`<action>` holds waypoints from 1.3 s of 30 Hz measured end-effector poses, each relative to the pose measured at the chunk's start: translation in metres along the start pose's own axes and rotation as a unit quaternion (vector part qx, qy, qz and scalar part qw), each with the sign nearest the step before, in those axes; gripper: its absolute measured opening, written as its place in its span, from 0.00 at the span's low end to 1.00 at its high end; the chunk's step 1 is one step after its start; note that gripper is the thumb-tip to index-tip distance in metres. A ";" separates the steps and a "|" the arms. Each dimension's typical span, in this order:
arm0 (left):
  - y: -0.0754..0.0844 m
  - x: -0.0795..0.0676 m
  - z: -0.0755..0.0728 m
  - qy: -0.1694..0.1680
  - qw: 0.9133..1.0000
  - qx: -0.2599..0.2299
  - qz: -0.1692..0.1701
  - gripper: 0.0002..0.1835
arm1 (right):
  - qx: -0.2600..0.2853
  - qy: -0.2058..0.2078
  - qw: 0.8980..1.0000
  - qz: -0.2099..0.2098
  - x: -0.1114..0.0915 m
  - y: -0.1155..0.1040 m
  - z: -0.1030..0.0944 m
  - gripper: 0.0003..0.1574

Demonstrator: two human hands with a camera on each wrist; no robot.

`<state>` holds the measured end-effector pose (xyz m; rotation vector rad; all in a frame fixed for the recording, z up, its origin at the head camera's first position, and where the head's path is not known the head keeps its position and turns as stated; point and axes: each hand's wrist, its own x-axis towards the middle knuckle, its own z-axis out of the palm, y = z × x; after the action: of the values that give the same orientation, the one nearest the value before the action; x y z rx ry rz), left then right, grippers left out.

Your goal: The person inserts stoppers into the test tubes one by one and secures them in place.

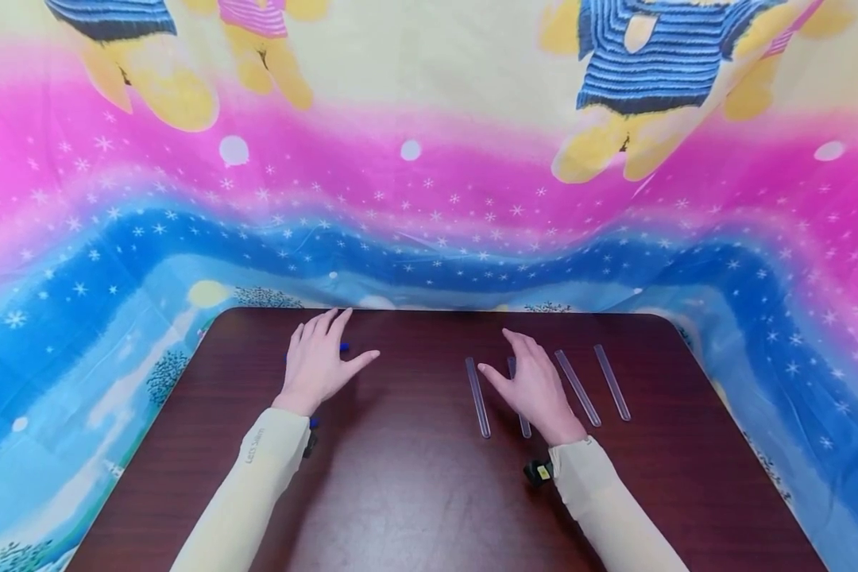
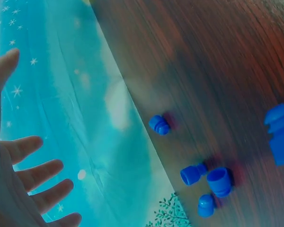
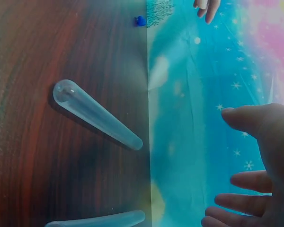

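Clear tubes (image 1: 477, 397) and blue caps (image 2: 219, 182) on a dark desk (image 1: 400, 485)

Leftmost, around the left hand (image 1: 317, 365), lie the caps; the head view shows only bits of blue beside the fingers and near the sleeve. The left wrist view shows four small ones, two with hollow mouths in sight, and a larger-looking blue shape cut off by the frame, which may be one piece or several. That hand is spread wide, fingers apart, holding nothing. Four tubes lie to the right, roughly side by side; the desk's brown shows through their walls. The right hand (image 1: 536, 389), also wide and holding nothing, hangs over the second tube and hides part of it.

A broad stretch of desk runs between the caps and the first tube. At left, the fingertips overlap the far edge in the head view, and some caps lie close to an edge. Patterned cloth (image 1: 400, 191) rises behind. Further right, the tubes stop short of the far edge, with desk beyond the fourth.

The caps are solid, plain blue, each with a narrower section. The tubes are slim, straight and glossy, with rounded near ends.
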<state>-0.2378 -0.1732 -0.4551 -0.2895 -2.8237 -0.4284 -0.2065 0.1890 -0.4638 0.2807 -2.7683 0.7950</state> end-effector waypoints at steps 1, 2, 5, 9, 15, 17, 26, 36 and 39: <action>-0.002 -0.001 -0.001 0.003 1.000 0.003 0.000 0.51 | 0.000 0.000 1.000 -0.001 -0.001 0.000 0.000 0.50; -0.003 -0.002 -0.002 0.005 1.000 0.004 0.000 0.49 | -0.002 0.000 1.000 -0.001 -0.001 -0.001 0.001 0.49; -0.007 -0.005 -0.004 0.012 1.000 0.011 -0.001 0.46 | -0.007 -0.005 1.000 -0.002 -0.003 -0.003 0.002 0.47; -0.012 -0.009 -0.008 0.018 1.000 0.003 -0.009 0.44 | -0.018 -0.017 1.000 0.004 -0.005 -0.005 0.004 0.46; -0.023 -0.014 -0.015 0.022 0.999 -0.009 -0.031 0.42 | -0.024 -0.025 0.999 0.001 -0.010 -0.006 0.012 0.43; -0.026 -0.016 -0.018 0.023 0.999 -0.010 -0.037 0.42 | -0.023 -0.028 0.999 0.000 -0.011 -0.006 0.014 0.42; -0.043 -0.020 -0.026 0.028 0.998 -0.007 -0.051 0.41 | -0.026 -0.034 0.999 -0.002 -0.015 -0.007 0.022 0.42; -0.058 -0.024 -0.030 0.021 0.997 -0.013 -0.070 0.42 | -0.027 -0.052 0.998 0.010 -0.018 -0.008 0.028 0.44; -0.061 -0.025 -0.031 0.016 0.997 -0.014 -0.076 0.42 | -0.028 -0.057 0.998 0.012 -0.018 -0.007 0.030 0.44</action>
<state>-0.2210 -0.2442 -0.4502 -0.0716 -2.8205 -0.5004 -0.1935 0.1693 -0.4900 0.2927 -2.8999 0.7273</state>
